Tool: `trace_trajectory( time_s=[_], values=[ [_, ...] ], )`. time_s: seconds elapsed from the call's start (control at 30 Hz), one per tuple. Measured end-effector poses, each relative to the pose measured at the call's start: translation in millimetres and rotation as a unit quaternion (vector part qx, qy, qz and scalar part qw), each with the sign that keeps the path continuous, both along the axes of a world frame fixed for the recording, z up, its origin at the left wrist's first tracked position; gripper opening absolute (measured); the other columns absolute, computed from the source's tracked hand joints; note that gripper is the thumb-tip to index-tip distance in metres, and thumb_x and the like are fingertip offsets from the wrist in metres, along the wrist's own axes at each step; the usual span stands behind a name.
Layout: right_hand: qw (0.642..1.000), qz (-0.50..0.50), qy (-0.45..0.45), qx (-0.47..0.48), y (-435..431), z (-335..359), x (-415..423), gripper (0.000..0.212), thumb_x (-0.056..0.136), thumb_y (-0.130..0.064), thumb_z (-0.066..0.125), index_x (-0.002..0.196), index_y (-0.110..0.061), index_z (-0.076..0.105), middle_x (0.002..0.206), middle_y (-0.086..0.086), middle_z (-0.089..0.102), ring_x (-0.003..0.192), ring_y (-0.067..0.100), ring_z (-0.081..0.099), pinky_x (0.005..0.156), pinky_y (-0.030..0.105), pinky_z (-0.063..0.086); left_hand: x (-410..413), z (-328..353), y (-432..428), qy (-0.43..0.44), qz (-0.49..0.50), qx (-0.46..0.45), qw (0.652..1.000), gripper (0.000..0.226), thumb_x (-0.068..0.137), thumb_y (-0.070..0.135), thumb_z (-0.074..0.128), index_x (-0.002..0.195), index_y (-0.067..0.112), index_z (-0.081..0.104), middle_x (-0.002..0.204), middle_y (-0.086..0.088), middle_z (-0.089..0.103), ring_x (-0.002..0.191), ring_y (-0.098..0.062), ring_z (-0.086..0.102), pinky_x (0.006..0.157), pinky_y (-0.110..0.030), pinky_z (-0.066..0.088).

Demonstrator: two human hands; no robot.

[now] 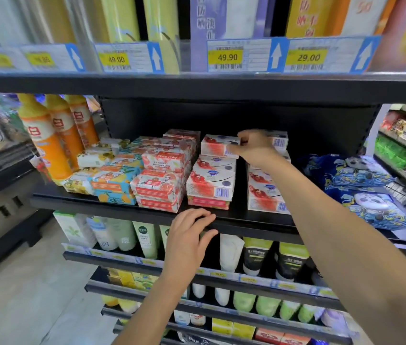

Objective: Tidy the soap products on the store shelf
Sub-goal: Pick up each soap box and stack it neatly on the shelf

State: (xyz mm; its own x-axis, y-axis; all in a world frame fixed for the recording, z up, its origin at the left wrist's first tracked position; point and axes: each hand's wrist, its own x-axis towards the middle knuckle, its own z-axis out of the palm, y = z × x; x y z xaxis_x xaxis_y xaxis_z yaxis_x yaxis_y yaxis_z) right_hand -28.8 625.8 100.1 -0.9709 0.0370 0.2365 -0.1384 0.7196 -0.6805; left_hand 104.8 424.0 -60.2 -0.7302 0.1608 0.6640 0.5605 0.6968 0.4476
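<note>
While your left hand [189,236] rests at lower centre of the frame, fingers loosely spread over the front lip of the shelf [92,204] and holding nothing, use it only to steady yourself. It lies just below the front row and could nudge a box if it slid up.

Behind it, at mid-frame, stand two piles of red-and-white soap boxes, the left stack [211,183] and the right stack [265,192], with a dark gap between them. Both look uneven to me, their boxes turned a little out of line with one another. The pink floral boxes [164,175] stand just beside the left stack.

Farther back and higher, your right hand [255,148] has its grip pinched on the right end of the top soap box [218,145], thumb low and fingers over the upper edge. That box seems to rest on the crown of the left stack; whether it is lifted clear I cannot tell.

Because you hold it by one end only, the far end may swing, so keep it level. Lift it instead of dragging it, since the pile beneath looks loose. Set it down square, with its front face flush with the box under it. Your forearm crosses the top of the right stack, so draw it back upward, not sideways.
</note>
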Motion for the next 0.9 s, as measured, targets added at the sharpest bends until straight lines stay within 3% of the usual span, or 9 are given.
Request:
trace_trajectory(
  time_s=[0.07, 0.2, 0.3, 0.43, 0.53, 0.63, 0.8, 0.9],
  values=[
    [1.0, 0.007, -0.002, -0.023, 2.9, -3.3, 3.0, 0.065, 0.094, -0.034, 0.073, 0.15, -0.013, 0.047, 0.147, 0.003, 0.054, 0.134, 0.022, 0.053, 0.115, 0.039, 0.042, 0.5, -1.6, -0.2, 0.001, -0.005, 0.008, 1.0, 0.033, 0.089, 0.021, 0.078, 0.121, 0.016, 0.075, 0.121, 0.006, 0.067, 0.121, -0.011, 0.05, 0.113, -0.009, 0.022],
    [0.984, -0.043, 0.104, -0.136, 26.9, -14.5, 19.7, 0.045, 0.09, -0.026, 0.078, 0.132, -0.016, 0.065, 0.111, -0.006, 0.068, 0.104, 0.01, 0.067, 0.103, 0.031, 0.052, 0.0, -5.8, -0.5, 0.012, -0.011, 0.025, 1.0, 0.033, 0.089, 0.019, 0.078, 0.121, 0.015, 0.074, 0.122, 0.006, 0.066, 0.122, -0.009, 0.05, 0.113, -0.01, 0.024],
    [0.97, -0.127, 0.177, -0.112, 58.5, -16.2, 22.3, 0.044, 0.087, -0.025, 0.082, 0.126, -0.012, 0.067, 0.11, 0.0, 0.069, 0.095, 0.011, 0.065, 0.096, 0.03, 0.055, -1.0, -7.2, 1.7, 0.019, -0.011, 0.036, 0.999, 0.032, 0.09, 0.021, 0.074, 0.121, 0.014, 0.075, 0.121, 0.005, 0.066, 0.121, -0.01, 0.05, 0.112, -0.011, 0.026],
    [0.986, -0.134, 0.089, -0.052, 90.0, -12.6, 5.8, 0.078, 0.081, -0.029, 0.086, 0.146, -0.007, 0.05, 0.141, 0.012, 0.054, 0.129, 0.025, 0.055, 0.109, 0.032, 0.044, -1.9, -8.0, 2.0, 0.018, -0.011, 0.038, 0.999, 0.033, 0.091, 0.026, 0.069, 0.12, 0.014, 0.075, 0.122, 0.005, 0.066, 0.121, -0.012, 0.051, 0.112, -0.014, 0.027],
    [0.993, -0.077, 0.007, -0.085, 100.0, -12.6, -9.8, 0.085, 0.075, -0.032, 0.091, 0.147, -0.013, 0.047, 0.132, 0.0, 0.062, 0.119, 0.018, 0.062, 0.104, 0.034, 0.05, -2.3, -8.4, 1.1, 0.017, -0.013, 0.033, 0.999, 0.032, 0.091, 0.025, 0.07, 0.121, 0.014, 0.074, 0.122, 0.006, 0.065, 0.121, -0.012, 0.051, 0.112, -0.017, 0.03],
    [0.994, -0.048, -0.026, -0.092, 106.3, -14.6, -24.6, 0.072, 0.075, -0.031, 0.091, 0.136, -0.016, 0.056, 0.116, 0.0, 0.072, 0.103, 0.017, 0.071, 0.098, 0.04, 0.056, -2.4, -8.1, 0.4, 0.015, -0.016, 0.036, 0.999, 0.031, 0.091, 0.024, 0.072, 0.121, 0.015, 0.074, 0.122, 0.008, 0.064, 0.121, -0.01, 0.05, 0.112, -0.016, 0.029],
    [0.99, -0.082, 0.012, -0.113, 112.2, -16.8, -37.4, 0.038, 0.074, -0.024, 0.093, 0.104, -0.015, 0.071, 0.103, 0.004, 0.076, 0.092, 0.021, 0.075, 0.09, 0.043, 0.061, -2.9, -7.2, -0.1, 0.016, -0.017, 0.047, 0.999, 0.031, 0.091, 0.025, 0.07, 0.12, 0.015, 0.075, 0.121, 0.009, 0.063, 0.121, -0.005, 0.048, 0.111, -0.017, 0.03],
    [0.985, -0.084, 0.032, -0.147, 109.6, -13.5, -22.6, 0.035, 0.073, -0.018, 0.093, 0.099, -0.018, 0.069, 0.103, 0.002, 0.075, 0.091, 0.018, 0.075, 0.089, 0.041, 0.062, -2.7, -6.6, 0.9, 0.021, -0.013, 0.049, 0.998, 0.031, 0.09, 0.024, 0.072, 0.119, 0.015, 0.075, 0.121, 0.009, 0.063, 0.12, -0.002, 0.046, 0.111, -0.016, 0.029]
  ],
)
